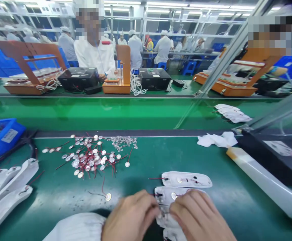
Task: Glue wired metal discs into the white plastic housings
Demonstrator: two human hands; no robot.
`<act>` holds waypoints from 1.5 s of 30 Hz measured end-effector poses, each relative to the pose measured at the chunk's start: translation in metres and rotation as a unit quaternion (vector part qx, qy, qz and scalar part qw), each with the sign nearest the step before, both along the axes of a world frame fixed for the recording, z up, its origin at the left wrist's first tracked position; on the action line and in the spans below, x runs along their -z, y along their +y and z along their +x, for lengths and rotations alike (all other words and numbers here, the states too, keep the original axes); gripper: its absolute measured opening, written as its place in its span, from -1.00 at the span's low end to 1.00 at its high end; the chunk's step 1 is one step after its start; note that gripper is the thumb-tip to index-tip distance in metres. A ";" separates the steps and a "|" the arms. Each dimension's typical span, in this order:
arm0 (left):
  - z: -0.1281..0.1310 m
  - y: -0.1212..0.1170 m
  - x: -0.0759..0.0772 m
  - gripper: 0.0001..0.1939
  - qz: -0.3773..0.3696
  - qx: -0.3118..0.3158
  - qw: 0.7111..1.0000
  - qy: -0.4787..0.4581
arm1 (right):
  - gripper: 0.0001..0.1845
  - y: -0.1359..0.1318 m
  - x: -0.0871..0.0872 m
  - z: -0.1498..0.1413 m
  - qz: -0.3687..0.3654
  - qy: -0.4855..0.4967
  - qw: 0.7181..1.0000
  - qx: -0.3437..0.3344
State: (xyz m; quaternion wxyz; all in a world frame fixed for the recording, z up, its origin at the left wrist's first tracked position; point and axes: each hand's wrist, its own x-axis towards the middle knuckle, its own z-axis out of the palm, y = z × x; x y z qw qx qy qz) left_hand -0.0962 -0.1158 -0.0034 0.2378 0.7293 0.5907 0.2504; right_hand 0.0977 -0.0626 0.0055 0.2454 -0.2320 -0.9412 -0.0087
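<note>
Showing L hand (133, 214) and R hand (197, 214) pinched narrow at white shells (169, 180), R of ctr toward counter's (151, 159) near edge — can't tell what's held — w/ wired discs (92, 163) far L.

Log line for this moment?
left hand: at white shell, blurred | right hand: same shell | left of hands: loose disc, wires attached

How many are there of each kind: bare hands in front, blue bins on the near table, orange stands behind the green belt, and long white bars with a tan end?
Bare hands, left hand and right hand: 2
Blue bin: 1
Orange stands: 3
Long white bar: 1
Total: 7
</note>
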 end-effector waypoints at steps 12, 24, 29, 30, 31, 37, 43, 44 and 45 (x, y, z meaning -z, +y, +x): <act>-0.061 0.050 0.038 -0.80 0.070 -0.118 0.982 0.129 | -0.81 -0.001 0.019 0.044 -0.115 0.037 0.985 0.125; -0.058 0.047 0.028 -0.78 0.134 -0.112 0.983 0.065 | -0.74 -0.009 0.030 0.031 -0.132 0.054 0.981 0.130; -0.059 0.046 0.028 -0.76 0.143 -0.105 0.982 0.062 | -0.75 -0.012 0.034 0.030 -0.127 0.082 0.980 0.132; -0.059 0.046 0.027 -0.77 0.144 -0.103 0.983 0.058 | -0.73 -0.012 0.033 0.031 -0.124 0.083 0.981 0.124; -0.058 0.046 0.026 -0.78 0.145 -0.099 0.983 0.055 | -0.69 -0.012 0.031 0.031 -0.121 0.080 0.983 0.114; -0.050 0.043 0.019 -0.81 0.156 -0.088 0.982 0.057 | -0.62 -0.013 0.032 0.030 -0.074 0.004 0.994 0.077; -0.049 0.042 0.013 -0.83 0.154 -0.090 0.983 0.036 | -0.62 -0.012 0.037 0.029 -0.030 -0.017 0.997 0.072; -0.047 0.041 0.011 -0.83 0.153 -0.089 0.984 0.023 | -0.61 -0.013 0.033 0.030 -0.030 -0.009 0.997 0.074; -0.043 0.039 0.008 -0.82 0.148 -0.085 0.985 0.005 | -0.59 -0.014 0.028 0.030 -0.030 0.009 0.996 0.078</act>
